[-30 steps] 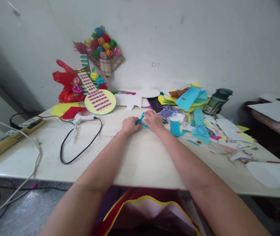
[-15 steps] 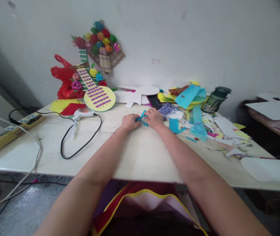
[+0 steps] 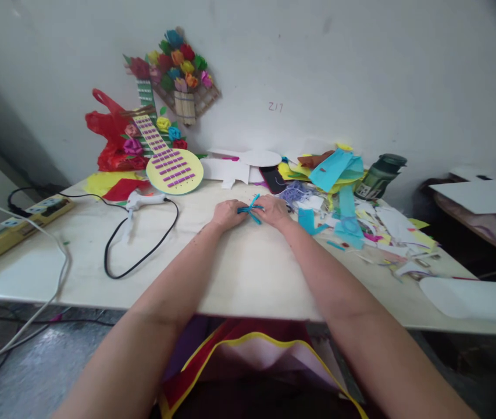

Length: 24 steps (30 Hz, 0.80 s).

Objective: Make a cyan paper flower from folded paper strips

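Pale wall (image 3: 339, 75) behind, with a handwritten number (image 3: 275, 107); cream tabletop (image 3: 248, 279) before it. Back left: red plastic bag (image 3: 108, 131), yellow guitar-shaped cutout (image 3: 175, 173) with purple bars, and colourful flowers (image 3: 182, 67) higher up against the wall. Back middle: white cutouts (image 3: 224, 170) and a dark flat object (image 3: 273, 179), identity unclear. Back right: heaped coloured paper (image 3: 337, 169), green bottle (image 3: 381, 177) leaning to the right.

Left side: glue gun (image 3: 145, 202) lies on the tabletop, its black cord (image 3: 152, 253) looping towards the near edge; yellow power strip (image 3: 25, 230) at far left. Right side is the crowded one: purple tangle (image 3: 295, 192) just beyond the right hand (image 3: 275, 212), blue paper piece (image 3: 306, 220) just beside it, loose scraps (image 3: 387, 233) further right.

Pose: left forearm (image 3: 160, 291) and right forearm (image 3: 339, 279) reach forward from the near edge, converging. Hands face each other, backs up, fingers curled inward. Blue strips (image 3: 252, 208) sit between them, crossed, some ends sticking out. Left grip is clamped on the strips' left part; right grip pinches them from the right, fingertip detail too small to read.
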### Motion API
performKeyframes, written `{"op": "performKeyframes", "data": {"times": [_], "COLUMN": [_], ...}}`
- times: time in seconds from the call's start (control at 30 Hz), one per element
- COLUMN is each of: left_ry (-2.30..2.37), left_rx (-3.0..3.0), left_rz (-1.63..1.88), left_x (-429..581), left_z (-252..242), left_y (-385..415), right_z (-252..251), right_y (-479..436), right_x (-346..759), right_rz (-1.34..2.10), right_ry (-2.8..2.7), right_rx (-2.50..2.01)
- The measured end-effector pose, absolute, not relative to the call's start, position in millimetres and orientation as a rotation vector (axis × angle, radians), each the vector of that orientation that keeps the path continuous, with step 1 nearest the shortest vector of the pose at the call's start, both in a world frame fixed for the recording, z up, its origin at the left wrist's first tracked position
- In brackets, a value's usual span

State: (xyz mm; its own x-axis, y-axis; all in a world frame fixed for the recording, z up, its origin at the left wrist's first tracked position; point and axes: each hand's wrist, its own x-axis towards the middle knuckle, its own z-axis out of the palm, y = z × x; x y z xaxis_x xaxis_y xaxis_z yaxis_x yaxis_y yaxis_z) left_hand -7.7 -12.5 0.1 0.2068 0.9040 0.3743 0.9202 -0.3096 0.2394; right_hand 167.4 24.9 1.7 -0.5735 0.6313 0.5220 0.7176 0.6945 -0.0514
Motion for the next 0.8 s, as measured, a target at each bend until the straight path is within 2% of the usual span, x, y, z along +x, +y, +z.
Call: {"op": "performKeyframes", "data": {"times": [0.27,0.8], "left_ry": [-1.936,-1.909], "left_rx": [-2.434,-2.525], "left_rz": [-0.718,-0.775], "left_x": [-9,-14], "left_z": [4,1], "left_y": [-14,-7], "right_z": [-4,5], "right_y": [33,24], "right_x": [164,162], "right_rz": [-0.029,-0.042], "right_ry": [-2.294,-2.361], "right_rx": [-1.019,-1.074]}}
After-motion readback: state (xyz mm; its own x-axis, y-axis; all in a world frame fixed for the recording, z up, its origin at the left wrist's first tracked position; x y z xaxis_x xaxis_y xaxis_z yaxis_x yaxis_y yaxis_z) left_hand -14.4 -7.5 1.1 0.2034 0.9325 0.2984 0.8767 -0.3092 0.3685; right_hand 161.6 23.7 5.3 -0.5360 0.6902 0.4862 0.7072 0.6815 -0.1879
